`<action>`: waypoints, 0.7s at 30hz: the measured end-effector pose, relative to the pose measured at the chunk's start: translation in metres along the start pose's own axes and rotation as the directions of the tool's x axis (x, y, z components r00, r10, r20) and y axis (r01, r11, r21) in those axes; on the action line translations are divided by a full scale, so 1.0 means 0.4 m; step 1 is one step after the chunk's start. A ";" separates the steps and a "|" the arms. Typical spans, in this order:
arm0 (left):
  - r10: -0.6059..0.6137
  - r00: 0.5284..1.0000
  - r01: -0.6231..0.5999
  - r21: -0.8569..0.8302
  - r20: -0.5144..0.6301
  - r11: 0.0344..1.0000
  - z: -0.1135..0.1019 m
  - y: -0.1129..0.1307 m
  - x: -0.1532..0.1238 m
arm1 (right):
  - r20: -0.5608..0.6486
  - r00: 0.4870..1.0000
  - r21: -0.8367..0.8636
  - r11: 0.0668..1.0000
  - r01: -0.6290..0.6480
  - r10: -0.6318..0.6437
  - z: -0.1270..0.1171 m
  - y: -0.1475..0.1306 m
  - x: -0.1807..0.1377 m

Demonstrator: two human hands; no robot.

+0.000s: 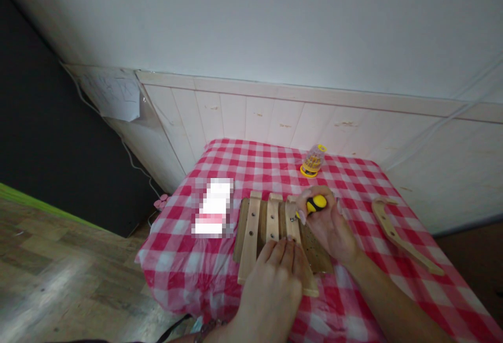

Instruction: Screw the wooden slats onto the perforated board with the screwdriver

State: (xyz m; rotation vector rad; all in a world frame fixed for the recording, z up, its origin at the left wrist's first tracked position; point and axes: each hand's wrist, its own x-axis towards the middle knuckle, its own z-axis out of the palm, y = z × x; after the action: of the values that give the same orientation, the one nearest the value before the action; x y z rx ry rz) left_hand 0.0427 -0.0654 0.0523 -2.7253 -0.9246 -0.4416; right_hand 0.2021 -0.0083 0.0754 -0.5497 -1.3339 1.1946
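Observation:
My right hand [327, 222] is closed around the yellow and black handle of a screwdriver [317, 204]. The screwdriver's tip points down-left at a dark screw hole near the top of the right-hand wooden slat [306, 269]. My left hand [275, 275] lies flat over the middle and right slats, its fingers stretched out and pressing on the wood. Three pale slats with dark holes or screws lie side by side: the left slat [250, 249], the middle slat [272, 222] and the right one. Beneath them is a brown board [320, 251].
A red-and-white checked tablecloth [251, 162] covers the table against the wall. At the back stands a clear bit case [313, 161] with a yellow base. A curved wooden piece [396, 235] lies on the right. A blurred-out rectangular object [214, 207] lies on the left.

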 end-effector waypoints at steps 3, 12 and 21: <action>0.005 1.000 -0.005 0.006 0.011 1.000 -0.001 0.000 0.002 | 0.016 0.998 -0.001 0.999 -0.053 0.053 0.001 0.000 0.002; -0.018 0.997 0.018 0.002 -0.071 1.000 0.005 0.001 -0.001 | 0.025 0.999 -0.105 0.993 0.049 -0.047 -0.014 -0.001 0.008; -0.022 0.999 0.023 -0.034 0.036 0.999 -0.010 0.000 0.005 | -0.128 0.990 -0.032 0.997 -0.068 0.063 0.000 -0.004 0.023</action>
State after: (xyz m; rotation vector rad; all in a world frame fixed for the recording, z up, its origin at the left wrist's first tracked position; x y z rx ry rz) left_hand 0.0432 -0.0654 0.0568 -2.7646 -0.9669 -0.4186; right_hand 0.2010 -0.0008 0.0808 -0.6888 -1.2394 1.1711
